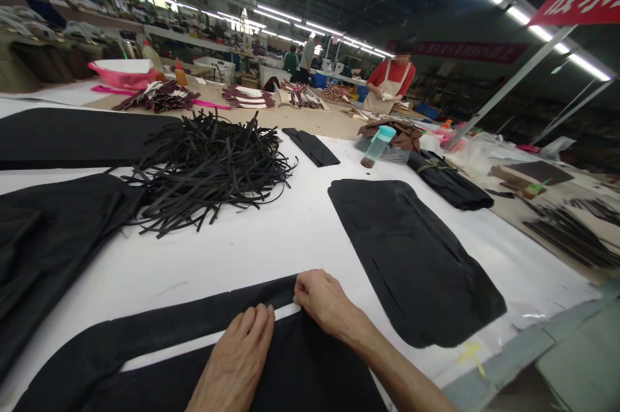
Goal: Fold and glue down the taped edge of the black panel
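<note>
A large black sheet lies at the near edge of the white table. A long black strip is split off from it, with a narrow white gap between them. My left hand rests flat on the sheet, fingers together, just below the gap. My right hand pinches the material at the strip's right end, where strip and sheet meet.
A heap of cut black strips sits mid-table. A black cut panel lies to the right, black sheets to the left. A teal-capped bottle stands further back. A person in red with an apron works at the far table.
</note>
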Available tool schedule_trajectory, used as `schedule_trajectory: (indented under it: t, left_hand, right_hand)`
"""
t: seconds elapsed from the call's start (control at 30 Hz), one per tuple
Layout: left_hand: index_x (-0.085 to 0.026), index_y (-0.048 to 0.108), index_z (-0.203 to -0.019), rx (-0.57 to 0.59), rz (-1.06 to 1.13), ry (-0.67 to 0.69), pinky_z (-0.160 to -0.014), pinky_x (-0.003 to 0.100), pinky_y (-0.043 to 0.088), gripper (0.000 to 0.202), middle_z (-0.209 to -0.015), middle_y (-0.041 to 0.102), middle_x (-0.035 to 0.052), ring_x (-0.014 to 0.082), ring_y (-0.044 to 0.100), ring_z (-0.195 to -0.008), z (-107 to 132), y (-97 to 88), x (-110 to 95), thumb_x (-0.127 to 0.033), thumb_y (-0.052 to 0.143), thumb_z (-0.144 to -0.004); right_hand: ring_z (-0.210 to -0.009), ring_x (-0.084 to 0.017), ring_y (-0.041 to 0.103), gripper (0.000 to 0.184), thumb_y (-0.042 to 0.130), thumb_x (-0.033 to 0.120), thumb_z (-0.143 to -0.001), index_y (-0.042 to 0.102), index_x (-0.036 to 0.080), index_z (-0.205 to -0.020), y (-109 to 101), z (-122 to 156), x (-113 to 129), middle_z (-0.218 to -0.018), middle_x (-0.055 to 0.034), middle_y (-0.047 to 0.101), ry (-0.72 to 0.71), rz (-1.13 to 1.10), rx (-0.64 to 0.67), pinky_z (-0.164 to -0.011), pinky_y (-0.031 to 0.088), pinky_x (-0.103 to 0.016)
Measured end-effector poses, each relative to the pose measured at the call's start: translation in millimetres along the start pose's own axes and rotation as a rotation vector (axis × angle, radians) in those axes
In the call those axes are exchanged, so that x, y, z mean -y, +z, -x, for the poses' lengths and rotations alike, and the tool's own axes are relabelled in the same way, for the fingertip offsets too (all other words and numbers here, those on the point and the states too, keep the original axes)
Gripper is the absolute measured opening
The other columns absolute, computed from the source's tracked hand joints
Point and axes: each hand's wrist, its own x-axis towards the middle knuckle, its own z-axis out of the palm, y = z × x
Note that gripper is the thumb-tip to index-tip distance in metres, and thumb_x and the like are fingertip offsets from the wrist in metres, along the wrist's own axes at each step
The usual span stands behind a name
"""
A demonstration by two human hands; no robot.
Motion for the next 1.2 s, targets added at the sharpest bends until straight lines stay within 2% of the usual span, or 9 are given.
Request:
schedule_trajectory:
  t: [0.17,0.27,0.47,0.6,0.67,0.73,0.83,1.0,1.2]
  left_hand:
    - [-0.015,0.052,-0.122,0.031,-0.02,0.002,-0.085,0.037,0.047,0.049,-0.112,0.057,0.0103,0.0253,0.051,-0.102,-5.1,-7.2,-2.8,-0.007,0.042,-0.075]
    - [-0.019,0.051,-0.124,0.098,-0.008,-0.018,-0.079,0.038,0.047,0.05,-0.106,0.058,0.01,0.0261,0.052,-0.094,-15.3,-16.5,-6.0,-0.008,0.044,-0.075]
    - [-0.028,0.048,-0.126,0.188,0.073,-0.083,-0.065,0.035,0.042,0.048,-0.094,0.058,0.0077,0.0242,0.051,-0.081,-34.2,-26.3,-10.4,-0.016,0.05,-0.08]
    - [-0.03,0.048,-0.127,0.188,0.101,-0.102,-0.063,0.033,0.039,0.048,-0.092,0.056,0.007,0.023,0.049,-0.08,-37.3,-26.0,-9.4,-0.016,0.051,-0.081]
    - [-0.031,0.048,-0.126,0.191,0.115,-0.106,-0.063,0.034,0.038,0.048,-0.092,0.056,0.0067,0.0234,0.049,-0.081,-37.2,-26.9,-8.8,-0.017,0.052,-0.08]
    - [-0.032,0.049,-0.126,0.196,0.127,-0.112,-0.064,0.034,0.038,0.049,-0.093,0.056,0.0066,0.0237,0.049,-0.082,-37.1,-28.4,-8.9,-0.017,0.053,-0.079]
    - [-0.035,0.049,-0.125,0.206,0.118,-0.123,-0.064,0.034,0.038,0.049,-0.093,0.057,0.007,0.024,0.05,-0.082,-37.7,-30.9,-9.9,-0.018,0.054,-0.08]
    - [-0.04,0.046,-0.126,0.244,0.136,-0.098,-0.062,0.033,0.04,0.052,-0.091,0.058,0.006,0.024,0.053,-0.08,-43.5,-34.3,-8.2,-0.018,0.056,-0.08]
    - [-0.043,0.044,-0.127,0.416,0.206,-0.103,-0.063,0.034,0.044,0.057,-0.094,0.06,0.0066,0.0263,0.057,-0.084,-55.3,-46.4,-3.0,-0.017,0.06,-0.078]
  right_hand:
    - [-0.083,-0.024,0.066,0.023,0.05,0.011,-0.076,0.072,0.015,-0.081,-8.1,-1.0,11.2,-0.086,-0.0133,0.071,0.048,0.09,0.007,-0.069,0.042,-0.028]
    - [-0.085,-0.026,0.066,0.024,0.049,0.01,-0.076,0.071,0.013,-0.084,-10.8,-2.1,13.9,-0.088,-0.0158,0.071,0.054,0.111,0.014,-0.07,0.043,-0.03]
    - [-0.086,-0.03,0.065,0.018,0.066,0.02,-0.066,0.07,0.013,-0.083,-12.7,-10.2,5.6,-0.087,-0.0163,0.07,0.075,0.051,0.039,-0.069,0.044,-0.033]
    - [-0.068,-0.021,0.065,0.009,0.069,0.023,-0.064,0.066,0.016,-0.07,-7.9,-12.4,-10.3,-0.067,-0.0064,0.069,0.074,-0.097,0.11,-0.059,0.044,-0.025]
    - [-0.057,-0.014,0.063,0.006,0.061,0.023,-0.07,0.064,0.017,-0.07,-3.5,-9.7,-19.0,-0.06,-0.0017,0.067,0.065,-0.19,0.144,-0.053,0.042,-0.02]
    - [-0.051,-0.01,0.06,0.011,0.052,0.02,-0.075,0.062,0.017,-0.074,0.6,-5.3,-26.2,-0.06,-0.0001,0.066,0.062,-0.26,0.154,-0.05,0.041,-0.018]
    - [-0.049,-0.009,0.059,0.014,0.047,0.018,-0.075,0.06,0.017,-0.077,4.3,0.5,-31.9,-0.06,0.0011,0.065,0.064,-0.316,0.136,-0.049,0.04,-0.017]
    - [-0.047,-0.009,0.055,0.008,0.049,0.017,-0.073,0.058,0.018,-0.073,3.8,2.5,-32.4,-0.053,0.0038,0.059,0.072,-0.321,0.089,-0.047,0.036,-0.017]
    - [-0.048,-0.01,0.052,0.005,0.054,0.016,-0.071,0.055,0.019,-0.067,0.5,3.9,-35.5,-0.051,0.0047,0.057,0.065,-0.284,0.04,-0.049,0.031,-0.02]
